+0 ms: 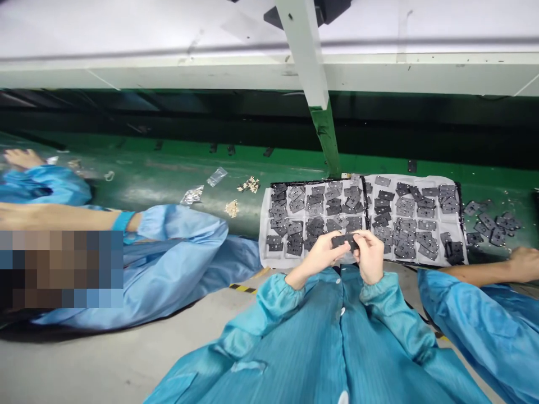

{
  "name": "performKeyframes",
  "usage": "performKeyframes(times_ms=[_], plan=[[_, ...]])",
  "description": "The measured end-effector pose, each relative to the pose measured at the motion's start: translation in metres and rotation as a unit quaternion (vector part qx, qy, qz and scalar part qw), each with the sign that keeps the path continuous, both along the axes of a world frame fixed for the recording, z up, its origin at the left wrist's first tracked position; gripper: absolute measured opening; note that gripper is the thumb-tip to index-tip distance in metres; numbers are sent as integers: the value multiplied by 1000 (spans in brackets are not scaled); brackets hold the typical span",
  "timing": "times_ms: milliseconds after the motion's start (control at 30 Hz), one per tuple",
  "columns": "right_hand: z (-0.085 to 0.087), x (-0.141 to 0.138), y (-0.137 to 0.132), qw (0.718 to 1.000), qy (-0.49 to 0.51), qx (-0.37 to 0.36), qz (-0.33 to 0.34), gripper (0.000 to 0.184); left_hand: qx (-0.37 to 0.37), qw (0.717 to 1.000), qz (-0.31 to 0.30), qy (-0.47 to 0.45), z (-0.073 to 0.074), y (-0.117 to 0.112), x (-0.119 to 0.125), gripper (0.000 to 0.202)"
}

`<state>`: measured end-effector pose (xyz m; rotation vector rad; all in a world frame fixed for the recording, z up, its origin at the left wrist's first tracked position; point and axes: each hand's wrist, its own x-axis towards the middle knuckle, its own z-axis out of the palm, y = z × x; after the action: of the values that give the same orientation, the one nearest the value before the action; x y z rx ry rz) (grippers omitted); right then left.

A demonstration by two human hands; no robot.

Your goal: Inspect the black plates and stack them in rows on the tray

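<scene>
A small black plate is being held close in front of the person's chest, just above the near edge of the left tray. The left hand and the right hand are each pinching one end of it, fingers closed on the part. Both this tray and the right tray are sitting side by side on the green belt, carrying rows of similar black plates. Loose plates are lying on the belt beyond the right tray. A co-worker's hand is resting near them; another co-worker's sleeve is lying to the left.
</scene>
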<state>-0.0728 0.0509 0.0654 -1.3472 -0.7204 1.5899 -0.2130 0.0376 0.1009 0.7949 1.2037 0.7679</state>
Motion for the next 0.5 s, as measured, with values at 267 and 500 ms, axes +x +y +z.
performKeyframes(times_ms=[267, 500], plan=[[2, -11, 5, 993, -68, 61, -76, 21, 49, 976, 188, 97, 8, -3, 10, 28], [-44, -9, -8, 984, -152, 80, 54, 27, 24, 957, 189, 219, -66, -8, -2, 26]])
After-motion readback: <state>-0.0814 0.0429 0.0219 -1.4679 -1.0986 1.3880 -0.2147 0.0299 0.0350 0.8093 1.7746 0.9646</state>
